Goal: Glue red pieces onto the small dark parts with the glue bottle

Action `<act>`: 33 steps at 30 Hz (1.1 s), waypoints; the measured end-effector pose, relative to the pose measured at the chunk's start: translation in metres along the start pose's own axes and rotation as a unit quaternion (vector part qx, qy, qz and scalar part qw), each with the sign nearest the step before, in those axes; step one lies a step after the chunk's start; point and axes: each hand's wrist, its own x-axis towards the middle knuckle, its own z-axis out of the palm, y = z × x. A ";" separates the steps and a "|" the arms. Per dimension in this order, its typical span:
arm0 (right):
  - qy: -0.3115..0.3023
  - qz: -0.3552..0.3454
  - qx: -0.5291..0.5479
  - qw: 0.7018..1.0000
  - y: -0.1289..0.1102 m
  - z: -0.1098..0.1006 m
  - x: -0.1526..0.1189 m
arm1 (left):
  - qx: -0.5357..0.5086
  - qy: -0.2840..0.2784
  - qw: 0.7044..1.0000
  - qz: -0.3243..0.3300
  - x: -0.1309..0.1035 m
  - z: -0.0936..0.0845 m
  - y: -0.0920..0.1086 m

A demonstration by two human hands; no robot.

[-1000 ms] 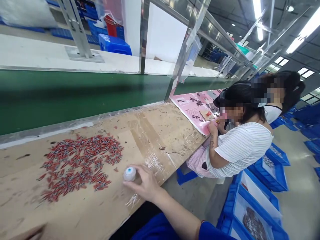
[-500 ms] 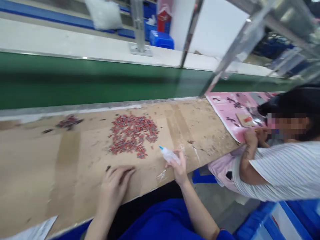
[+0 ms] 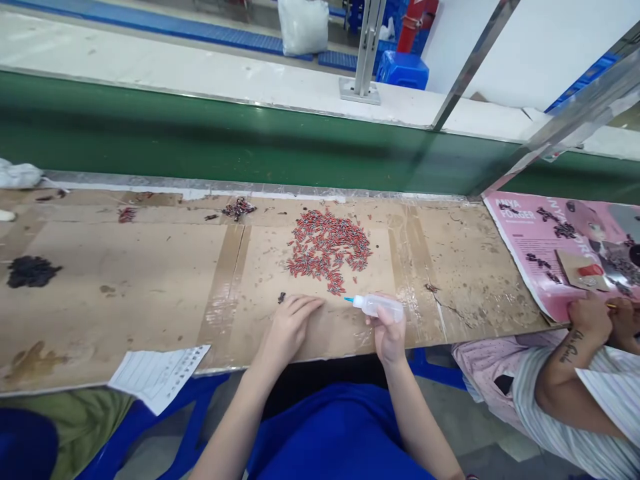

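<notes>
My right hand [image 3: 391, 339] is wrapped around a translucent squeeze bottle [image 3: 375, 306]. The bottle lies almost level above the table, its narrow blue tip pointing left. My left hand [image 3: 287, 328] rests palm down on the cardboard, fingers pressed together; what they hold, if anything, is hidden. Just beyond its knuckles lies a small dark piece [image 3: 281, 297]. A spread pile of small red-and-silver parts [image 3: 330, 243] lies in front of both hands, with the bottle tip close to its near edge.
Cardboard [image 3: 165, 267] with tape strips covers the table. Farther left are a dark pile [image 3: 33, 271], a small mixed heap [image 3: 239, 209] and a paper sheet [image 3: 155, 373] over the front edge. At right, a co-worker's hands [image 3: 593, 320] are by a pink poster [image 3: 520, 247]. A green panel [image 3: 200, 143] runs behind.
The view has swung left, showing more of the table's left side. My right hand still grips the bottle, now held more level. My left hand stays on the cardboard.
</notes>
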 end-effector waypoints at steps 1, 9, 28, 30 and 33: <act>-0.003 -0.002 -0.005 1.000 0.000 0.001 0.000 | 0.002 -0.020 1.000 0.006 0.003 -0.001 -0.001; -0.004 -0.007 -0.033 0.999 -0.004 -0.002 -0.002 | -0.005 -0.042 0.999 -0.032 0.011 -0.004 0.003; -0.006 -0.019 -0.180 0.983 -0.003 0.030 -0.007 | 0.072 0.121 0.980 -0.140 -0.023 0.006 0.015; -0.002 -0.021 -0.188 0.982 -0.002 0.030 -0.006 | 0.060 0.126 0.982 -0.128 -0.021 0.008 0.015; -0.001 -0.022 -0.202 0.979 0.001 0.030 -0.004 | 0.045 0.124 0.985 -0.115 -0.020 0.009 0.014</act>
